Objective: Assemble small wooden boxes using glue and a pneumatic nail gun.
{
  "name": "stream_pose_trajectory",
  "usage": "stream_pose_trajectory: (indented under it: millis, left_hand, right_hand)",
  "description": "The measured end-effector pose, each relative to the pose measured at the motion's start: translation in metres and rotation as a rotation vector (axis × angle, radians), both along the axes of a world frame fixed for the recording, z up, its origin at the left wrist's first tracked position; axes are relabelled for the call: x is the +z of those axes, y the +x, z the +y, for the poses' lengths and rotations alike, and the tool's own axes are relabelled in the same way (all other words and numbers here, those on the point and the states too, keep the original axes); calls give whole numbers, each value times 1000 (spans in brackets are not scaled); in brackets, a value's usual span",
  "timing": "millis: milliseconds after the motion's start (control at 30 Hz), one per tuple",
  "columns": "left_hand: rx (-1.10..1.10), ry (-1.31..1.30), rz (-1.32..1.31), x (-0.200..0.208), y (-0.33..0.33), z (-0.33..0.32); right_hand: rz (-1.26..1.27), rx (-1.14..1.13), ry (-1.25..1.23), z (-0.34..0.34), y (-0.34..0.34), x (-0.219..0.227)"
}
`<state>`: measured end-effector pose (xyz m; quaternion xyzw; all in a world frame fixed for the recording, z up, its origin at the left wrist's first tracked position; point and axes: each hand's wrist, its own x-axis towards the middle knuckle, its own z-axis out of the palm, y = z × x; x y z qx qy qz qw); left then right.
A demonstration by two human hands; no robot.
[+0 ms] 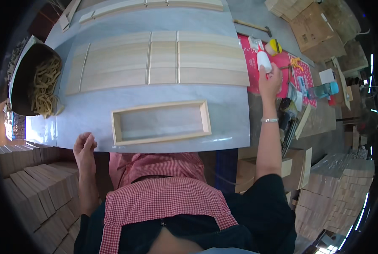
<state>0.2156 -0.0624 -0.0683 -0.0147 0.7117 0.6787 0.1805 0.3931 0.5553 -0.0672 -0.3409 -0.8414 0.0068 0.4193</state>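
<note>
My right hand [270, 81] reaches out over the right side and grips a white squeeze bottle [263, 62] with a red tip. My left hand [85, 143] is closed, fingers curled together, by the front left edge of the table; nothing shows in it. Between the hands, near the front edge, lies a rectangular wooden frame [159, 106] of thin pale strips. Beyond it, grooved wooden boards [117, 61] lie side by side as a flat panel, with grooves running across them.
A dark bin [22, 84] with tangled tan bands [46, 86] stands at left. On a red sheet [251, 63] at right are a yellow-and-black round thing [273, 47] and a teal-capped bottle [322, 90]. A hammer [254, 27] lies behind. Wood stacks [41, 190] flank me.
</note>
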Motion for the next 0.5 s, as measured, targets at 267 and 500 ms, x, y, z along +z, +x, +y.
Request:
stream_pose_trajectory:
  millis: [267, 500]
  left_hand:
    - [326, 175, -101, 10, 26, 14]
    - [273, 99, -52, 0, 30, 20]
  right_hand:
    - [-428, -381, -358, 92, -31, -36]
    - [417, -107, -625, 17, -24, 20]
